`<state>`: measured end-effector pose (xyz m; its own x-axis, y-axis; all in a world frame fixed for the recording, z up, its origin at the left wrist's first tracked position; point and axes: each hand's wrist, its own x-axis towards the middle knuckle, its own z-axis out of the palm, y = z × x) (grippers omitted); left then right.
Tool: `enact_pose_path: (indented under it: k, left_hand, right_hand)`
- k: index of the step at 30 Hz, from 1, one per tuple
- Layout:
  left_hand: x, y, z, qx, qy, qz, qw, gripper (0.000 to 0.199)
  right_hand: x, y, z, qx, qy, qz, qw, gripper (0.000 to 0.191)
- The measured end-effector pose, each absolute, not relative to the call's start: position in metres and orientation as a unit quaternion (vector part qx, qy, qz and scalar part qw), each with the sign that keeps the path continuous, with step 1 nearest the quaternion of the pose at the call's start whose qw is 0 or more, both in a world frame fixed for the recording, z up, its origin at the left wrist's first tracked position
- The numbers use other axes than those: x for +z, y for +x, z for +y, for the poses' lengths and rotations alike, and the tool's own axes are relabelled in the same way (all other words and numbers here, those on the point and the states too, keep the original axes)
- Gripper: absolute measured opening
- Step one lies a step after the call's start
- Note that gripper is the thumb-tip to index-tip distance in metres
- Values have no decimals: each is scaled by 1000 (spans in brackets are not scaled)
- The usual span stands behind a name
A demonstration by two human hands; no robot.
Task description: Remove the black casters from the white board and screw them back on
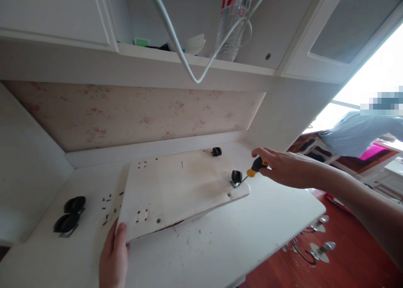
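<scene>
While the right hand [273,166] closes round its handle, the screwdriver [256,166], black and yellow with a metal shaft, slants down toward eight o'clock, tip at the caster [236,177]; its handle lies at the grip's nine o'clock. The left hand [116,250] pinches the white board's [176,187] edge.

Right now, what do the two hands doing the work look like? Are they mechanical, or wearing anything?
They are human hands, not mechanical ones, each with ordinary fingers. The left hand and the right hand wear no gloves. The right forearm shows no sleeve, watch, cable or marking. Little of the left wrist is visible.
</scene>
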<state>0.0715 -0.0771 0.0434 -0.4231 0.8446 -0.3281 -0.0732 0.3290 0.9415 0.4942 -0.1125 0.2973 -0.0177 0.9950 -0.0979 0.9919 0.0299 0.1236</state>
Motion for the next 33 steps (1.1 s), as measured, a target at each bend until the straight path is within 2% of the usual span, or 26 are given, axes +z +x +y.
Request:
enact_pose_path:
  k: [5,10,12,15,18,21,23,26,29,31,33]
  left_hand:
    - [42,72,-77,509,281,674,455,63]
    - [43,73,-77,510,276,675,457,63]
    - [45,74,-78,509,274,678,455,62]
    - [47,76,-78,510,271,684,446,64]
    - [47,77,-78,507,274,687,442,64]
    - [46,77,-78,506,275,683,450,61]
    - [46,77,-78,504,277,684,449,61]
    - [47,77,-78,500,283,690,440,63]
    - [48,77,-78,498,285,689,442,64]
    - [47,76,-77,497,286,687,446,65]
    - [46,75,-77,496,287,688,445,65]
  right_hand:
    - [296,493,-107,130,769,609,145,56]
    - [294,506,-108,39,705,703,83,33]
    - [293,506,-108,40,717,692,74,39]
    - [293,501,-105,100,769,623,106,56]
    - [295,499,-103,107,764,622,134,49]
    - [299,500,-104,41,725,678,113,36]
    - [300,501,-104,34,717,690,93,41]
    - [298,501,-102,104,752,637,130,56]
    - [297,503,-99,120,748,634,155,49]
    - [298,505,-98,85,732,663,131,41]
    - [300,504,-99,66,719,684,101,45]
